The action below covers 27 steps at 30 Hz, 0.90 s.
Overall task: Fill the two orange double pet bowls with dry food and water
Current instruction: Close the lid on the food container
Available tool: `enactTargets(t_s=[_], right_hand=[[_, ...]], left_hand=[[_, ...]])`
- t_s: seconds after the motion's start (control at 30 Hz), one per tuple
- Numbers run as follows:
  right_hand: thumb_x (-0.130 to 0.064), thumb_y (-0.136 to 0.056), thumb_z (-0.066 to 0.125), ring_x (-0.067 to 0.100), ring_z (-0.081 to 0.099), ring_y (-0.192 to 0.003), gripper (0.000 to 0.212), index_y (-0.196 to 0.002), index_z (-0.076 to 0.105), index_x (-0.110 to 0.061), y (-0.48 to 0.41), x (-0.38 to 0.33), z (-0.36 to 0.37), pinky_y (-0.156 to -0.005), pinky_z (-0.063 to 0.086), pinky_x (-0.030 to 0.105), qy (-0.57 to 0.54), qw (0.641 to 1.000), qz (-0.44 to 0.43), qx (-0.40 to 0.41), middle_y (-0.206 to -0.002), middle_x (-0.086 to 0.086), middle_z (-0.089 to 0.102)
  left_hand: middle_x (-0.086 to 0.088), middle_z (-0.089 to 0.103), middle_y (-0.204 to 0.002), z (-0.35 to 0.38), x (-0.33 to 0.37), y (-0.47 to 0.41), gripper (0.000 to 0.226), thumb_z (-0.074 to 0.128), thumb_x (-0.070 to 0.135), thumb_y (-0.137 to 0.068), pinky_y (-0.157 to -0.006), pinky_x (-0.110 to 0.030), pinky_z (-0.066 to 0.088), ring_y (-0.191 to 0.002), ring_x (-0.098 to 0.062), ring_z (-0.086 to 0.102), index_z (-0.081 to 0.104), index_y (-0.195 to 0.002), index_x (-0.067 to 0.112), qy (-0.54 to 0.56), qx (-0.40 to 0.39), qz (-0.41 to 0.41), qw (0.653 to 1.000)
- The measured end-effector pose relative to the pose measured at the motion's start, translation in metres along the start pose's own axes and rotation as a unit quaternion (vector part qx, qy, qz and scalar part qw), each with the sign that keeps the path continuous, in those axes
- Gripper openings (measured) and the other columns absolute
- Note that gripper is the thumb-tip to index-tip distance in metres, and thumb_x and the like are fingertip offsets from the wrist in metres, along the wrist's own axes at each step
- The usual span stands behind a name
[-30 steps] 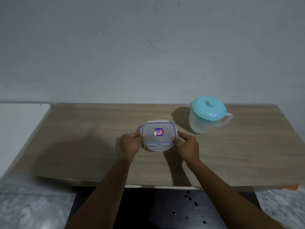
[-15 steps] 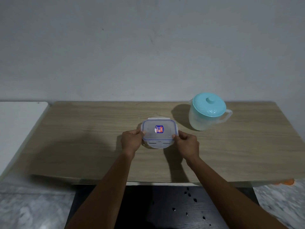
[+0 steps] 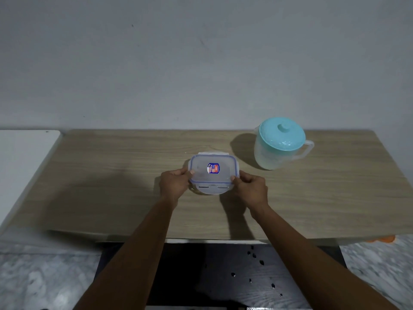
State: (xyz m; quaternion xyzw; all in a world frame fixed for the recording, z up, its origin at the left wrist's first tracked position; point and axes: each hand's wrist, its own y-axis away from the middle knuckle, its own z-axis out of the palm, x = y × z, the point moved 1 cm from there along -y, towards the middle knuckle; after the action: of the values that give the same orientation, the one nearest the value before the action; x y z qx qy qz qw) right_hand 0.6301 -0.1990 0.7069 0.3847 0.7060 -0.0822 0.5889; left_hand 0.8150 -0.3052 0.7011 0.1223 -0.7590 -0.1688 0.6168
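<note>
Left hand [image 3: 173, 184] and right hand [image 3: 251, 189] pinch the box [image 3: 213, 173] at its left and right edges, mid-table [image 3: 111, 175]; near flap hangs open; lidded jug [image 3: 278, 144] stands apart to the right; orange bit [image 3: 382, 238] peeks past the table's near right edge.

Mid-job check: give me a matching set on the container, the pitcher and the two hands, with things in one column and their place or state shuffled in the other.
Things:
1. container
2. pitcher
3. left hand
4. right hand

Places or states:
a. grips the container's right side
b. teal-topped, off to the right, untouched
c. blue-rimmed, held between both hands
d. grips the container's left side

Pairs: 1-c, 2-b, 3-d, 4-a
</note>
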Motion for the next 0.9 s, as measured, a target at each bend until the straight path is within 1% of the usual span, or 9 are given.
enactTargets(t_s=[0.1, 0.23, 0.33, 0.4, 0.5, 0.57, 0.63, 0.7, 0.9], right_hand=[[-0.021, -0.090, 0.074, 0.018, 0.073, -0.098, 0.028, -0.118, 0.076, -0.017, -0.002, 0.003, 0.000, -0.098, 0.056, 0.045, -0.011, 1.000, 0.007, -0.017, -0.103, -0.001, 0.079], [-0.020, -0.095, 0.068, 0.021, 0.071, -0.100, 0.027, -0.121, 0.074, -0.014, -0.008, -0.001, 0.001, -0.095, 0.057, 0.041, -0.002, 0.999, 0.009, -0.046, -0.112, 0.005, 0.078], [-0.022, -0.097, 0.065, 0.018, 0.069, -0.099, 0.027, -0.121, 0.074, -0.015, -0.006, -0.009, -0.003, -0.083, 0.052, 0.026, 0.056, 0.996, -0.024, -0.063, -0.114, 0.000, 0.076], [-0.031, -0.097, 0.064, 0.025, 0.068, -0.112, 0.034, -0.127, 0.070, -0.016, -0.009, -0.014, -0.007, -0.088, 0.050, 0.030, 0.151, 0.984, -0.055, -0.071, -0.123, 0.005, 0.073], [-0.044, -0.084, 0.078, 0.031, 0.052, -0.136, 0.081, -0.151, 0.044, -0.014, -0.021, -0.032, -0.013, -0.107, 0.045, 0.041, 0.240, 0.955, -0.126, -0.121, -0.149, 0.012, 0.054], [-0.045, -0.066, 0.091, 0.026, 0.031, -0.151, 0.121, -0.161, 0.021, -0.019, -0.034, -0.051, -0.012, -0.118, 0.035, 0.042, 0.296, 0.911, -0.174, -0.227, -0.166, 0.008, 0.028], [-0.039, -0.056, 0.097, 0.024, 0.016, -0.155, 0.142, -0.163, 0.006, -0.018, -0.045, -0.067, -0.006, -0.122, 0.027, 0.039, 0.396, 0.838, -0.215, -0.308, -0.170, 0.005, 0.009], [-0.037, -0.053, 0.099, 0.027, 0.021, -0.153, 0.147, -0.162, 0.003, -0.014, -0.054, -0.071, 0.003, -0.120, 0.029, 0.038, 0.472, 0.787, -0.230, -0.325, -0.169, 0.008, 0.011], [-0.048, -0.044, 0.095, 0.027, 0.043, -0.133, 0.138, -0.154, 0.021, -0.009, -0.068, -0.042, 0.017, -0.109, 0.043, 0.041, 0.436, 0.809, -0.268, -0.290, -0.151, 0.007, 0.033]], left_hand=[[-0.025, 0.073, -0.093, 0.001, 0.005, 0.007, 0.036, 0.075, 0.015, -0.085, -0.049, -0.015, 0.051, -0.043, 0.002, 0.057, 0.069, -0.116, -0.001, 0.003, -0.006, -0.007, 1.000], [0.001, 0.071, -0.063, -0.005, 0.015, 0.007, 0.032, 0.073, 0.023, -0.087, -0.053, -0.018, 0.050, -0.053, -0.005, 0.064, 0.071, -0.111, 0.001, -0.008, -0.044, -0.063, 0.997], [-0.004, 0.073, -0.087, -0.011, 0.022, 0.010, 0.034, 0.073, 0.028, -0.087, -0.062, -0.023, 0.051, -0.069, -0.008, 0.070, 0.069, -0.114, 0.008, -0.035, -0.100, -0.103, 0.989], [-0.013, 0.072, -0.098, -0.013, 0.027, 0.010, 0.037, 0.075, 0.023, -0.085, -0.068, -0.028, 0.058, -0.066, -0.008, 0.071, 0.069, -0.116, 0.002, -0.078, -0.084, -0.050, 0.992], [-0.009, 0.058, -0.138, -0.015, 0.038, -0.005, 0.079, 0.086, 0.033, -0.071, -0.100, -0.032, 0.048, -0.113, -0.015, 0.063, 0.053, -0.140, 0.012, -0.233, -0.073, 0.082, 0.966], [0.001, 0.042, -0.153, -0.012, 0.048, -0.012, 0.116, 0.093, 0.043, -0.054, -0.105, -0.033, 0.043, -0.130, -0.019, 0.050, 0.033, -0.152, 0.023, -0.309, -0.159, 0.117, 0.930], [0.005, 0.048, -0.146, -0.006, 0.057, -0.013, 0.123, 0.098, 0.036, -0.043, -0.099, -0.028, 0.044, -0.126, -0.012, 0.052, 0.036, -0.148, 0.021, -0.374, -0.257, 0.166, 0.875], [0.010, 0.059, -0.126, 0.001, 0.061, -0.013, 0.111, 0.099, 0.029, -0.039, -0.088, -0.026, 0.049, -0.110, -0.009, 0.059, 0.043, -0.135, 0.021, -0.423, -0.289, 0.189, 0.838], [0.010, 0.062, -0.110, 0.009, 0.056, -0.024, 0.109, 0.090, 0.043, -0.033, -0.077, -0.031, 0.053, -0.094, -0.014, 0.062, 0.037, -0.127, 0.032, -0.506, -0.247, 0.185, 0.806]])
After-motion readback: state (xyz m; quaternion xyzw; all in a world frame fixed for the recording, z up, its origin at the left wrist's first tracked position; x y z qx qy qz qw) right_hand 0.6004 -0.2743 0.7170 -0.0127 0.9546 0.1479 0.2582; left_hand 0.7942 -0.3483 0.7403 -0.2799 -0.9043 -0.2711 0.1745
